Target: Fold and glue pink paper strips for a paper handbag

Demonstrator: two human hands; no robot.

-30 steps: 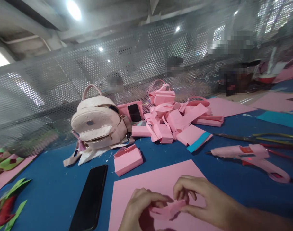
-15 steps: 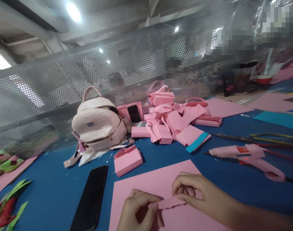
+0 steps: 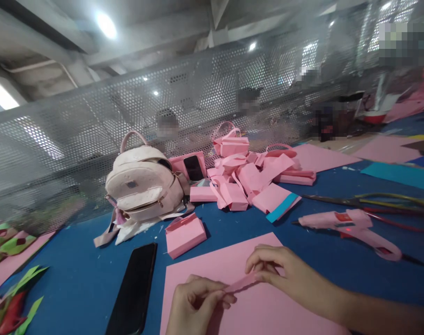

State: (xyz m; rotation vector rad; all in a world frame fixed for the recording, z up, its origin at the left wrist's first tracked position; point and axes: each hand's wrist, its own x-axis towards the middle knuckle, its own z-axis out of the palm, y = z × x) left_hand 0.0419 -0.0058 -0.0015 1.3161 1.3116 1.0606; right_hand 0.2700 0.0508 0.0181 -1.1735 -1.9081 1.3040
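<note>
1. Both my hands were closed on one pink paper strip (image 3: 241, 282), each hand at one end of it.
2. My left hand (image 3: 194, 304) was at the near edge, at about six o'clock in my view, with the fingers curled together around the left end of the strip.
3. My right hand (image 3: 288, 279) was at three o'clock from the left one. Its thumb and forefinger pinched the right end, which was a little higher.
4. The strip was stretched between the two hands, just above the big pink sheet (image 3: 205, 265). I could not tell if it touched the sheet.
5. The sheet lay flat on the blue table (image 3: 76, 279), under both hands.
6. A black phone (image 3: 133, 291) lay face up at nine o'clock from my left hand, just beside the left edge of the sheet.
7. A small pink paper box (image 3: 185, 234) stood at twelve o'clock from my left hand, near the far corner of the sheet.
8. A pale backpack (image 3: 142, 186) was at eleven o'clock, further away, against the metal mesh screen (image 3: 93, 130).
9. A pile of pink paper bags (image 3: 247, 172) was at twelve o'clock from the strip, well apart from it.
10. A pink glue gun (image 3: 347, 225) lay on its side at two o'clock from my right hand.
11. Some green paper pieces (image 3: 23, 293) lay far out at nine o'clock.
</note>
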